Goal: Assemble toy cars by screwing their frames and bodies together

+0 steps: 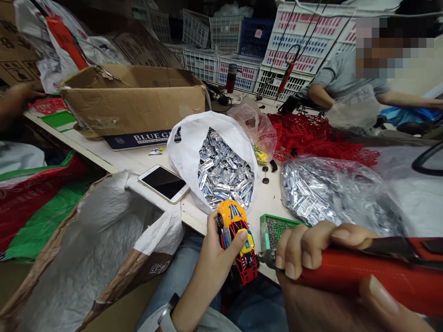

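Note:
My left hand (211, 263) grips a yellow and red toy car (237, 242), held on its side at the table's front edge, thumb across its body. My right hand (321, 253) is wrapped round a red electric screwdriver (367, 272), whose tip (262, 258) touches the car's red underside. A green tray (273, 226) of small screws lies just behind the two hands.
A white bag (194, 143) full of silver metal parts stands open mid-table, with a clear bag of similar parts (332, 193) to its right. A phone (164, 183), a cardboard box (131, 99), red plastic frames (311, 136) and a lined carton (83, 249) surround them. Another person (349, 83) works opposite.

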`<state>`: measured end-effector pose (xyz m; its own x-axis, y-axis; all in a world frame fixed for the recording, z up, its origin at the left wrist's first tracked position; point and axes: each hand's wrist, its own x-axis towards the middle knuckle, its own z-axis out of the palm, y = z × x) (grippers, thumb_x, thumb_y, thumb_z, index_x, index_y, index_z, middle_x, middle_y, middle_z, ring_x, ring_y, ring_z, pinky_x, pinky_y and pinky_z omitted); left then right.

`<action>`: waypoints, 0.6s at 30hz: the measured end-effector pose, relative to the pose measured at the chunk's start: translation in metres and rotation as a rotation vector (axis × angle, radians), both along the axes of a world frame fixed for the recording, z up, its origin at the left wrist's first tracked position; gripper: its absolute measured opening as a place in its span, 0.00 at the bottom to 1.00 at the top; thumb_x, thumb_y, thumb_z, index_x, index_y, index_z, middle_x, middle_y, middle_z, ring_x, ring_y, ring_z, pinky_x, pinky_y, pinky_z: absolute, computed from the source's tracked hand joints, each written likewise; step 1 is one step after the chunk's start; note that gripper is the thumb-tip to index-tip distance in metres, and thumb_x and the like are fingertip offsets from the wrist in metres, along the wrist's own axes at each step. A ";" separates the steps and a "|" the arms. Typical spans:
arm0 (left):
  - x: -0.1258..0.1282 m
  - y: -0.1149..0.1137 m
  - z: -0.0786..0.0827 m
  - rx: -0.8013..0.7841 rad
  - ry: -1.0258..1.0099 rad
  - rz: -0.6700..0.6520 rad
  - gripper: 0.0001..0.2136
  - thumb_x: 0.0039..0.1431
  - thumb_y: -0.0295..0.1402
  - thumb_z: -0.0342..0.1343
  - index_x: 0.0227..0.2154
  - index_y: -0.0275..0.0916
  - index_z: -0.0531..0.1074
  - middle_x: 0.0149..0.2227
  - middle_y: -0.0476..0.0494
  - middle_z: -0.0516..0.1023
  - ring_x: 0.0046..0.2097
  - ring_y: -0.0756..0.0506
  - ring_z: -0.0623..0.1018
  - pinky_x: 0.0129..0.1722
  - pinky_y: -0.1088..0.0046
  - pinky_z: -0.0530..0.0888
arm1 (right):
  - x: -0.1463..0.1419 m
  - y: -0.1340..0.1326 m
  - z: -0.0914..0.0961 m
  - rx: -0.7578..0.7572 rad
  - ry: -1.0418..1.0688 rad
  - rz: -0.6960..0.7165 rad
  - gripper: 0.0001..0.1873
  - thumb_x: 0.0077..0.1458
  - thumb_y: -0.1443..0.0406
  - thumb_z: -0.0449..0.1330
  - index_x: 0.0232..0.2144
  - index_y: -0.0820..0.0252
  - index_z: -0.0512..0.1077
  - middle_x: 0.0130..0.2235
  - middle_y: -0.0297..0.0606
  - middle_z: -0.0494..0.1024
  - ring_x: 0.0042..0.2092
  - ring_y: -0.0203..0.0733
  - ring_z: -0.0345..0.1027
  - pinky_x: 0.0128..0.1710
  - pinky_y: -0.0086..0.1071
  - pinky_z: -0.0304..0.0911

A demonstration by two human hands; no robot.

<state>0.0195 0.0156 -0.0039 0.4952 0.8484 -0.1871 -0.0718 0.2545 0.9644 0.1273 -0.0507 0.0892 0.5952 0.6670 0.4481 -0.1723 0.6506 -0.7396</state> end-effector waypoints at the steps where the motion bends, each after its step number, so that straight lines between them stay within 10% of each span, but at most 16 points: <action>1: 0.000 0.000 0.001 -0.003 -0.002 -0.003 0.29 0.60 0.49 0.62 0.57 0.45 0.56 0.52 0.42 0.76 0.51 0.41 0.77 0.53 0.62 0.73 | 0.000 0.000 0.000 -0.001 -0.002 0.006 0.10 0.58 0.59 0.63 0.41 0.56 0.74 0.26 0.33 0.69 0.22 0.38 0.64 0.22 0.33 0.64; 18: 0.001 -0.001 0.007 0.036 0.112 0.042 0.29 0.59 0.49 0.59 0.57 0.43 0.56 0.54 0.37 0.75 0.55 0.37 0.75 0.56 0.57 0.70 | -0.015 0.006 -0.003 0.033 -0.028 -0.093 0.07 0.58 0.60 0.62 0.39 0.55 0.73 0.25 0.31 0.66 0.21 0.37 0.61 0.22 0.33 0.61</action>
<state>0.0205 0.0141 0.0028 0.4365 0.8753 -0.2083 0.0266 0.2188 0.9754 0.1121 -0.0443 0.0861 0.6407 0.5942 0.4862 -0.0895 0.6867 -0.7214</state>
